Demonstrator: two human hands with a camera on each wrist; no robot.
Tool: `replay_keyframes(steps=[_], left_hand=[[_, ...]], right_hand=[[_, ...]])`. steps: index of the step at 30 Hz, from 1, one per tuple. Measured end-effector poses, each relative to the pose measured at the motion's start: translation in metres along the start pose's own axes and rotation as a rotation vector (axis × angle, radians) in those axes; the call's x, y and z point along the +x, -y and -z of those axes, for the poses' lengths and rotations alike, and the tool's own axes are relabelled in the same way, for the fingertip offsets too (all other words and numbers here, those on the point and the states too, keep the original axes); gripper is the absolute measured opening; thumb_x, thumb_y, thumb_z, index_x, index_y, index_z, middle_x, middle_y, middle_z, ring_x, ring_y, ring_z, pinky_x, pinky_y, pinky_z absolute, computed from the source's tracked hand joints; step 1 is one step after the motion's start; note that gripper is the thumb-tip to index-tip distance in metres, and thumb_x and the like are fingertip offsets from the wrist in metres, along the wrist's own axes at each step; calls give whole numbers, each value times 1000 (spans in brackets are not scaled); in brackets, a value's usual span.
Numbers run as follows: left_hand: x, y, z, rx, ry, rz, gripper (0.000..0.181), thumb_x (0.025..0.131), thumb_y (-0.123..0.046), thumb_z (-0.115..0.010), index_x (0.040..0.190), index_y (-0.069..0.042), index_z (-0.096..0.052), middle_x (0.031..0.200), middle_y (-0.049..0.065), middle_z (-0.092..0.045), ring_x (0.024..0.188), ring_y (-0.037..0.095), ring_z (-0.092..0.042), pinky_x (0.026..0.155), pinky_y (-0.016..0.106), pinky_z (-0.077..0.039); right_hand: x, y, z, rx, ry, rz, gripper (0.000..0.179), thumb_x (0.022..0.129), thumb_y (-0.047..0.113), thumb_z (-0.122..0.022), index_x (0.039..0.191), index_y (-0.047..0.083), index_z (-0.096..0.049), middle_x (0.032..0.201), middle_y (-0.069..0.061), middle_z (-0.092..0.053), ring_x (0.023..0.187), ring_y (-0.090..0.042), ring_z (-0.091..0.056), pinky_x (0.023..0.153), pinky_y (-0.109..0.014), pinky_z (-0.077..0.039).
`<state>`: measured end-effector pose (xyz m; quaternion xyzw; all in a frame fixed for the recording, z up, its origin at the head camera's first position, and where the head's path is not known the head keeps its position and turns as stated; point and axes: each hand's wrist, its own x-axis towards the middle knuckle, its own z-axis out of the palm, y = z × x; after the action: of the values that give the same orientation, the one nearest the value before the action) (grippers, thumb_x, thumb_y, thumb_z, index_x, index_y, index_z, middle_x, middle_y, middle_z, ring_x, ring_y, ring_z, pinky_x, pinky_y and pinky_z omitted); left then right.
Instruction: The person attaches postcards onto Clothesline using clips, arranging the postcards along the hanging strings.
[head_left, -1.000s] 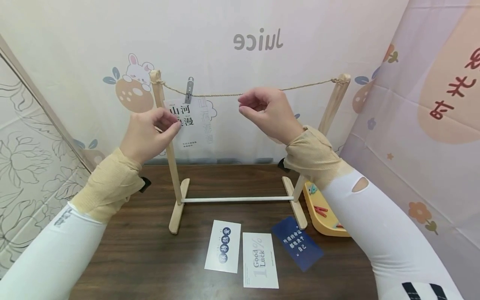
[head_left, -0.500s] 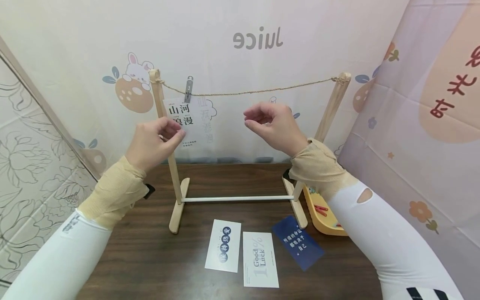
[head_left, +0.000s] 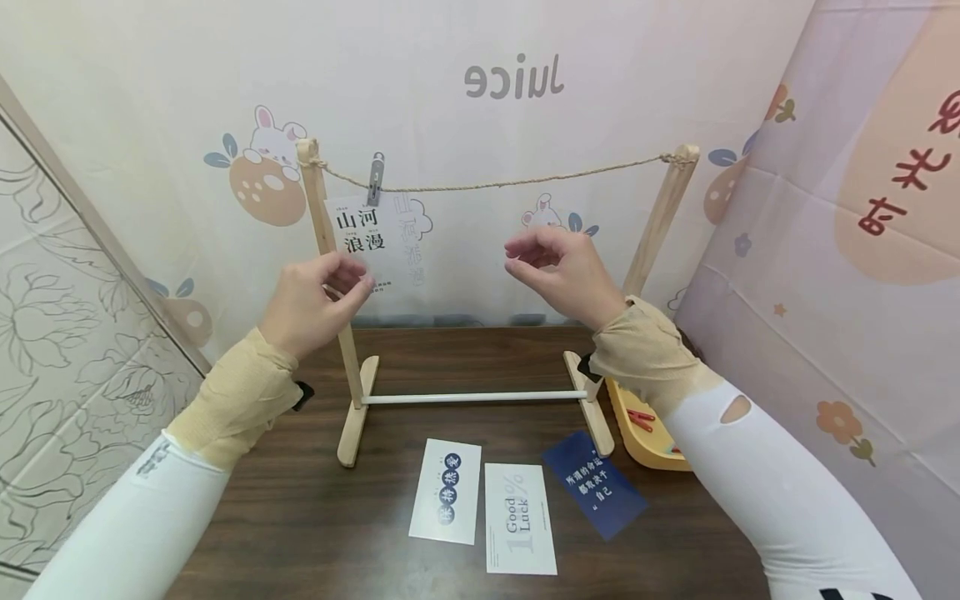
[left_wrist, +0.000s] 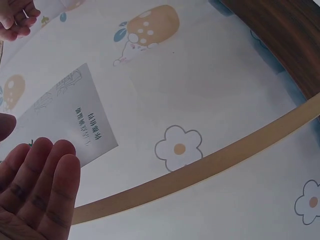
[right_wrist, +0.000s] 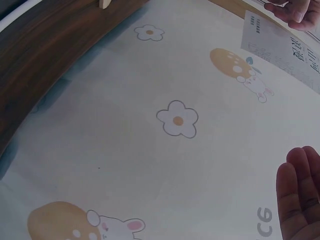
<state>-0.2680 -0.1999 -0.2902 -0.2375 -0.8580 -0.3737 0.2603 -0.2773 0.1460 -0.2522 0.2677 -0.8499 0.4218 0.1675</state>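
Note:
A white card with dark Chinese characters [head_left: 390,237] hangs from the twine [head_left: 480,187] by a grey clothespin [head_left: 377,179], close to the left post. In front of that card my left hand [head_left: 318,300] hovers with loosely bent fingers, holding nothing; it covers the card's lower left part. My right hand [head_left: 562,271] floats below the twine, between the card and the right post, also holding nothing. The left wrist view shows relaxed fingers [left_wrist: 62,185] near the hanging card [left_wrist: 65,120]. On the table lie a white card with blue circles [head_left: 447,492], a "Good Luck" card [head_left: 520,521] and a navy card [head_left: 596,485].
The wooden frame has a left post [head_left: 347,350], a right post [head_left: 660,217] and a white lower bar [head_left: 472,398]. A yellow tray [head_left: 633,446] with red clothespins [head_left: 640,419] sits at the right, partly behind my right arm. Printed curtains [head_left: 465,108] surround the brown table [head_left: 300,517].
Both hands have come down from the twine's level; the right hand has also shifted right and the left slightly right. The clipped card stays hanging, and the cards on the table have not moved.

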Motion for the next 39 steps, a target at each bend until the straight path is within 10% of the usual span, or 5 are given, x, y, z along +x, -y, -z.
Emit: replay_keyframes(steps=[12,20,39], left_hand=[[-11,7,-9,-2,3,-20,10,100,-9,-74,100,0,-75,87,13,-79,77,22,-72,66,14,-54],[-18,10,-14,23,32,-37,11,98,-10,-77,102,0,-76,87,12,-80,78,24,-76,69,33,-63],[-34,21,-28,27,131,-13,15,98,-10,-78,107,1,-75,94,14,-81,85,25,-76,76,48,-64]], right_hand=[[-13,-17,0,-18,19,-22,24,100,13,-80,119,-1,-77,115,-15,-78,101,-23,-73,89,-19,-56],[-22,-25,-1,-45,48,-51,30,99,15,-81,125,0,-76,122,-16,-77,107,-30,-73,99,-50,-59],[-44,-44,0,-101,104,-35,38,96,12,-83,131,0,-73,131,-18,-75,114,-35,-70,101,-53,-57]])
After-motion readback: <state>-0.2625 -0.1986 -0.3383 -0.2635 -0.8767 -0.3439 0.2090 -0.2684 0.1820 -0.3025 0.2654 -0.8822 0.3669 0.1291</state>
